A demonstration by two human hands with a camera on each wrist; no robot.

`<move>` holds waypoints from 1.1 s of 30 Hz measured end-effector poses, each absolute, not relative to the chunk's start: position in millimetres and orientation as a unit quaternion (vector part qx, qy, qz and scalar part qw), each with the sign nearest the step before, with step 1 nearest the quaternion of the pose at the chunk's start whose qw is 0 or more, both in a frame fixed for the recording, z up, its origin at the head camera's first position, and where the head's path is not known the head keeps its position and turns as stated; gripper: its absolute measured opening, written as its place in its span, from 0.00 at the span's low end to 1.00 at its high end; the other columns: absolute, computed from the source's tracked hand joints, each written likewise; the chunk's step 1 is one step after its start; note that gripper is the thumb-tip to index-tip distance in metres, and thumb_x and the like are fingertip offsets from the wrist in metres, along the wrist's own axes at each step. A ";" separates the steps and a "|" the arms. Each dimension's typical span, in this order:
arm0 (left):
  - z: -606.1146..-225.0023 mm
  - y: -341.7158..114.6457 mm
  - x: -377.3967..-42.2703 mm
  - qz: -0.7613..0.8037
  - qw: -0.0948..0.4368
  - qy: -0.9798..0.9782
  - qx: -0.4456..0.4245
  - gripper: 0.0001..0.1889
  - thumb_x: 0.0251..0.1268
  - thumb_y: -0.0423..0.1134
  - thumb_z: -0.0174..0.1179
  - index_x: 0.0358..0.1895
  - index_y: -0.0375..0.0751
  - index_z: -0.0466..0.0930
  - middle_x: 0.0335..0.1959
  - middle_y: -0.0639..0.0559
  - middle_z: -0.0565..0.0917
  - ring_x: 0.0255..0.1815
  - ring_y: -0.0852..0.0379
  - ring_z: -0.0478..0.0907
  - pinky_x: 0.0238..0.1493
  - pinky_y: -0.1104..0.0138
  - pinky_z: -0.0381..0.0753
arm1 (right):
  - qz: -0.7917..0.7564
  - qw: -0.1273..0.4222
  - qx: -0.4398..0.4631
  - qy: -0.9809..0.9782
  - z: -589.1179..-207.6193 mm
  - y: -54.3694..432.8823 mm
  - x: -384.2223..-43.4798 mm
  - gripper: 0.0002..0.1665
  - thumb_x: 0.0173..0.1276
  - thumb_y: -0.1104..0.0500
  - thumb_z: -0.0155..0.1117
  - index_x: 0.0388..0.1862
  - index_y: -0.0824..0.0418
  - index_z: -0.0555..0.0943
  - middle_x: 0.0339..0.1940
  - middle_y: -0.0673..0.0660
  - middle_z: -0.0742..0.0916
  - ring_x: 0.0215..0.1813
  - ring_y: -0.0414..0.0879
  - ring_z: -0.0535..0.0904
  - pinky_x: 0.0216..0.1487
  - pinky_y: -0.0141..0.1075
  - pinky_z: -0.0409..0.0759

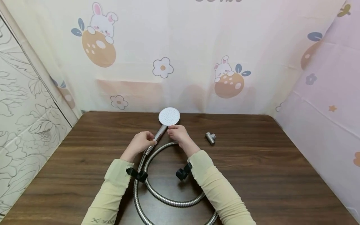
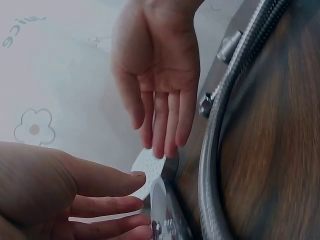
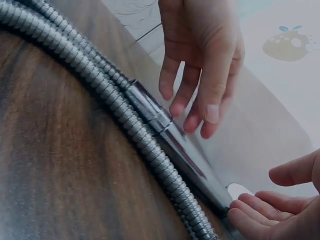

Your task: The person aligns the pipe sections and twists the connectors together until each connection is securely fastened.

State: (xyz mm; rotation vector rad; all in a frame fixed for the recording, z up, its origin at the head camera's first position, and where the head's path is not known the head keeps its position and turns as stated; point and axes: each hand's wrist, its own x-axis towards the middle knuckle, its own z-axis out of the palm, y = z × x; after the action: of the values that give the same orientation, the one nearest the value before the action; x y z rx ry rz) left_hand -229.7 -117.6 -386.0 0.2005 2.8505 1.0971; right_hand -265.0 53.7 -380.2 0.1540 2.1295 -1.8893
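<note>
A handheld shower head (image 1: pixel 169 116) lies on the table, its round white spray face upward and its chrome handle (image 3: pixel 187 155) slanting down to the left. A ribbed metal hose (image 1: pixel 180 203) joins the handle's lower end. My left hand (image 1: pixel 142 142) is beside the lower handle, thumb and fingers loosely extended and apart in the left wrist view. On the other side, my right hand (image 1: pixel 180 136) is near the neck below the spray face, with its fingers fairly straight. In the right wrist view, the fingertips of my right hand (image 3: pixel 280 215) overlap the handle's upper end.
The hose loops under and between my forearms, and one end nut (image 2: pixel 206 105) shows in the left wrist view. To the right of my right hand lies a small metal T-shaped fitting (image 1: pixel 210 137). Behind the wooden table (image 1: pixel 267 162) hangs a printed cloth (image 1: pixel 185 47).
</note>
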 end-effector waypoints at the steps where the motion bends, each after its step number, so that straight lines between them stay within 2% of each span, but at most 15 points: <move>1: -384.4 -115.1 -230.0 0.360 0.041 0.930 0.067 0.14 0.54 0.40 0.62 0.41 0.34 0.79 0.33 0.47 0.81 0.34 0.54 0.76 0.38 0.62 0.73 | -0.660 0.147 0.056 0.735 -378.6 54.5 -265.7 0.21 0.65 0.67 0.53 0.57 0.72 0.71 0.55 0.68 0.77 0.58 0.56 0.74 0.58 0.42 0.71; 9: -380.7 -93.4 -230.7 0.379 0.041 0.921 0.082 0.12 0.52 0.39 0.63 0.38 0.36 0.80 0.31 0.48 0.82 0.32 0.56 0.75 0.37 0.64 0.73 | -0.664 0.148 0.049 0.732 -372.7 61.8 -267.3 0.18 0.67 0.67 0.52 0.54 0.70 0.73 0.55 0.68 0.78 0.57 0.55 0.75 0.59 0.44 0.70; 16: -381.8 -77.9 -232.2 0.377 0.033 0.920 0.105 0.14 0.52 0.39 0.63 0.40 0.35 0.80 0.33 0.48 0.82 0.35 0.54 0.77 0.40 0.61 0.74 | -0.649 0.129 0.048 0.748 -369.8 77.3 -269.8 0.18 0.68 0.65 0.51 0.55 0.69 0.73 0.53 0.66 0.80 0.53 0.54 0.78 0.58 0.46 0.69; 24: -385.8 -62.0 -232.0 0.378 0.049 0.920 0.095 0.14 0.52 0.39 0.64 0.41 0.37 0.79 0.35 0.48 0.82 0.37 0.54 0.77 0.41 0.61 0.75 | -0.666 0.115 0.055 0.735 -365.5 96.6 -270.3 0.16 0.67 0.66 0.53 0.52 0.70 0.74 0.50 0.67 0.81 0.52 0.55 0.78 0.60 0.46 0.68; 27: -384.7 -58.1 -231.5 0.375 0.047 0.921 0.095 0.14 0.52 0.40 0.64 0.41 0.36 0.79 0.35 0.47 0.82 0.38 0.53 0.77 0.41 0.61 0.75 | -0.674 0.112 0.065 0.728 -365.7 103.1 -272.4 0.16 0.66 0.66 0.54 0.52 0.70 0.75 0.50 0.67 0.81 0.45 0.52 0.81 0.59 0.44 0.69; 31: -383.9 -52.4 -232.4 0.372 0.039 0.922 0.101 0.14 0.54 0.41 0.63 0.40 0.35 0.79 0.36 0.47 0.83 0.38 0.53 0.78 0.42 0.62 0.75 | -0.662 0.111 0.071 0.738 -365.5 112.6 -274.3 0.16 0.66 0.64 0.55 0.51 0.68 0.75 0.51 0.66 0.81 0.42 0.46 0.81 0.57 0.44 0.71; 33: -384.9 -50.1 -234.0 0.367 0.035 0.923 0.108 0.13 0.55 0.41 0.62 0.39 0.35 0.80 0.35 0.47 0.83 0.37 0.54 0.78 0.41 0.63 0.75 | -0.656 0.110 0.066 0.744 -365.3 117.0 -274.1 0.16 0.66 0.64 0.54 0.52 0.68 0.75 0.52 0.67 0.80 0.46 0.50 0.80 0.57 0.45 0.71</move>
State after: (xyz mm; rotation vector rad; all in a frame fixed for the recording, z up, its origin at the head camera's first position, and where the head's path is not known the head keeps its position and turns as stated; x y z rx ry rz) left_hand -234.0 -50.1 -384.9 0.3307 2.8383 1.1289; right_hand -274.1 117.0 -365.3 0.1953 2.1861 -1.9273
